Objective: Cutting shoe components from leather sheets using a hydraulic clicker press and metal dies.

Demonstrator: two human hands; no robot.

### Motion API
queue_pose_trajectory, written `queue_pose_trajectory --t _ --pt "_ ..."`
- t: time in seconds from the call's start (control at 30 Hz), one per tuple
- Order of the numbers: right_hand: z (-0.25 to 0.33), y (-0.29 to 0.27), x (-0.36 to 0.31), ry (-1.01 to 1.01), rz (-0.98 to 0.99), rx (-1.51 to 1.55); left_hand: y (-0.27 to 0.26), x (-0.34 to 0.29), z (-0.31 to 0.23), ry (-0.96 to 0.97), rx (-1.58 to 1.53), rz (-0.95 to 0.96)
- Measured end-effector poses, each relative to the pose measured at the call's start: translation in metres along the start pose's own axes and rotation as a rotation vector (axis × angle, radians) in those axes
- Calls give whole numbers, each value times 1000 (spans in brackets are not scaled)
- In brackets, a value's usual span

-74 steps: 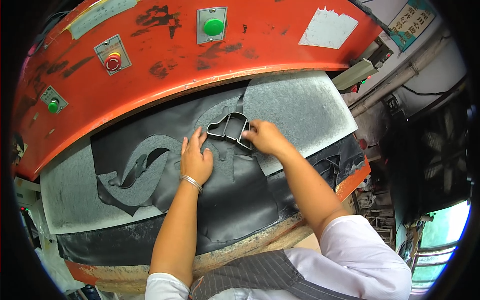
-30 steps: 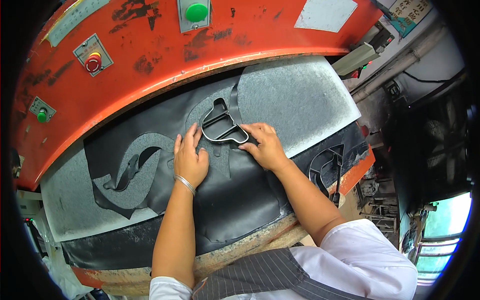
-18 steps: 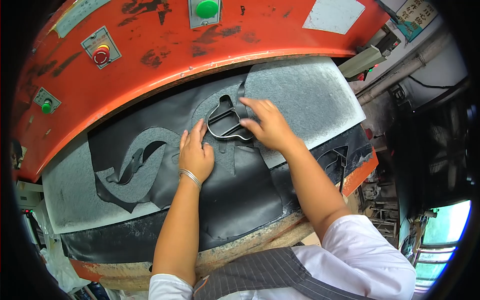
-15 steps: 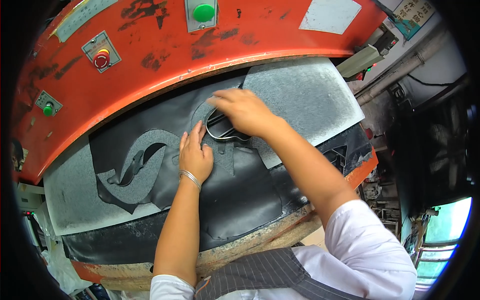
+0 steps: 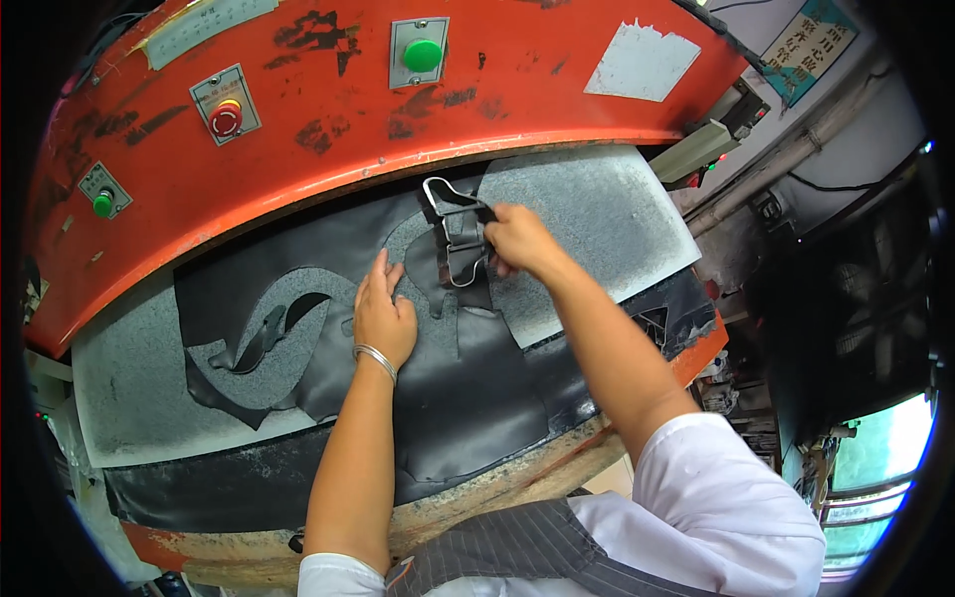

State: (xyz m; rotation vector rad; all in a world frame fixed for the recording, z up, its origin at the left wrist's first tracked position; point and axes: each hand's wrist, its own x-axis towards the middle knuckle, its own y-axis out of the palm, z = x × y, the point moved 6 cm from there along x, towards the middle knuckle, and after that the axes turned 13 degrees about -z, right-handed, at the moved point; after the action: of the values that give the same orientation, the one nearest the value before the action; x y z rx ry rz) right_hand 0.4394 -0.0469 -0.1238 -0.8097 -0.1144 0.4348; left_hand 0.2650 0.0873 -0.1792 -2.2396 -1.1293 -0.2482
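In my right hand (image 5: 522,239) is a curved metal cutting die (image 5: 445,234), gripped by its right side. The die stands tilted above the work, its bright rim turned to the left. Below lies a black sheet (image 5: 477,388), smooth like leather, with curved pieces cut out of it and the grey board showing through. My left hand (image 5: 385,323) rests on this sheet left of the die, fingers stretched out, holding nothing. A loose curled black scrap (image 5: 261,343) lies in the cut-out further left.
A pale grey cutting board (image 5: 587,214) lies under the sheet. Along the far side runs the orange beam (image 5: 328,129) of a machine, bearing a green button (image 5: 423,56), a red knob (image 5: 226,119) and a smaller green button (image 5: 103,204). The worn bench edge (image 5: 497,488) is nearest me.
My right hand has shifted right and tipped the die up from lying nearly flat on the sheet. My left hand has stayed almost in place. The whole view has shifted slightly.
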Motion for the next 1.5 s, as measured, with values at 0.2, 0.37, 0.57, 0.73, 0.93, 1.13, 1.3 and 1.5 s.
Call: queue_pose_trajectory --t 0.2,0.37,0.57,0.73,0.93,1.13,1.3,1.5 --pt "-34 26 -42 393 2 331 4 -2 -4 66 72 69" --pt "-33 29 -48 340 -79 320 5 -4 -8 80 56 62" --pt "-24 23 -37 233 26 189 7 -4 -9 98 96 95" --pt "-3 16 -55 120 208 193 -9 -4 6 -89 -122 78" --pt "-13 -10 -143 -500 580 -176 -62 -69 -6 191 272 369" --pt "-52 -64 -140 -24 394 -147 -105 -99 -8 115 415 445" --pt "-54 -93 -151 -226 378 -267 -133 -52 17 -231 682 135" --pt "-53 -13 -215 -484 899 -638 -142 -70 22 -105 643 294"
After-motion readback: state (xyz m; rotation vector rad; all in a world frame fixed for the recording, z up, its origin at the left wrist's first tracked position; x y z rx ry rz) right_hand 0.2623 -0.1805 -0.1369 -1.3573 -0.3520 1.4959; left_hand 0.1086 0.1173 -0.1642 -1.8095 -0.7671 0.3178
